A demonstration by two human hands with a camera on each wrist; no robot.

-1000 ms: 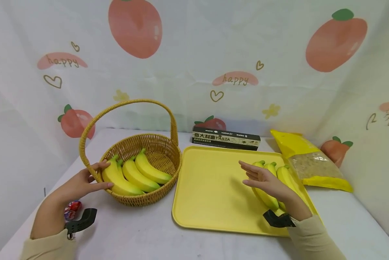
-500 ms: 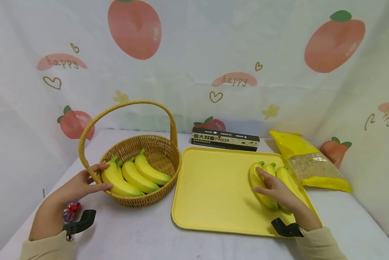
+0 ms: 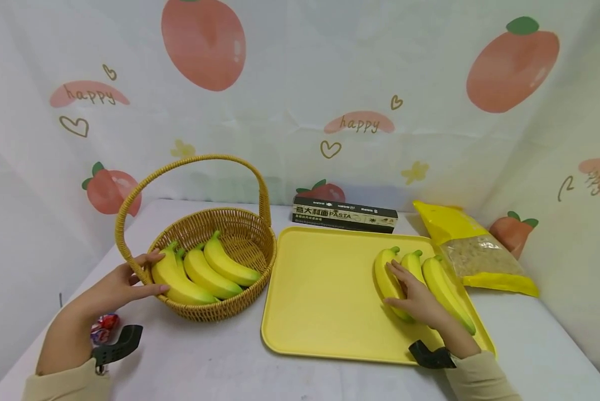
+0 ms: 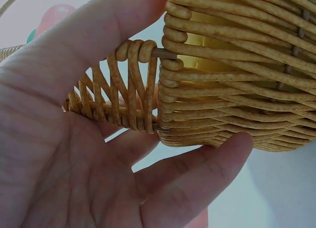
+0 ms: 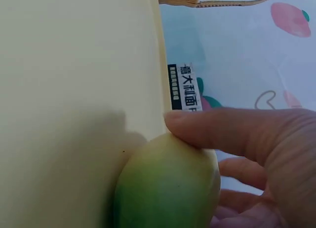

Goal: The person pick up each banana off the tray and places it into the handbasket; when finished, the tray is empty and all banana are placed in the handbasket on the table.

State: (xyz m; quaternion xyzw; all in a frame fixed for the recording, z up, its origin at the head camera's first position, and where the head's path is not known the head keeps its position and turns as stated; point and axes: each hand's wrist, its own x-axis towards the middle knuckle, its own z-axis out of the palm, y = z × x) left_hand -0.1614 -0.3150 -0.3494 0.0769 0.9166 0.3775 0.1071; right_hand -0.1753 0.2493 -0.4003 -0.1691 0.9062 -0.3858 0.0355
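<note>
My left hand (image 3: 129,281) grips the woven basket (image 3: 214,313) at the foot of its tall handle, thumb and fingers on either side of the rim (image 4: 173,75). Several yellow bananas (image 3: 184,284) lie inside the basket, side by side. On the yellow tray (image 3: 320,301), my right hand (image 3: 417,298) holds the leftmost banana (image 3: 384,275) between thumb and fingers. The right wrist view has its greenish end (image 5: 168,188) up close, the thumb (image 5: 197,127) pressed against it. Two more bananas (image 3: 447,292) lie to its right, one partly hidden behind the hand.
Behind the tray lies a black pasta box (image 3: 345,215). A yellow bag (image 3: 480,253) rests at the tray's right back corner. Small red-wrapped items (image 3: 104,327) sit beside the left forearm. A printed cloth (image 3: 289,83) hangs behind the table.
From above the tray, my right hand has come down onto the leftmost banana and taken hold of it. That banana has shifted slightly left. The left hand stays at the basket.
</note>
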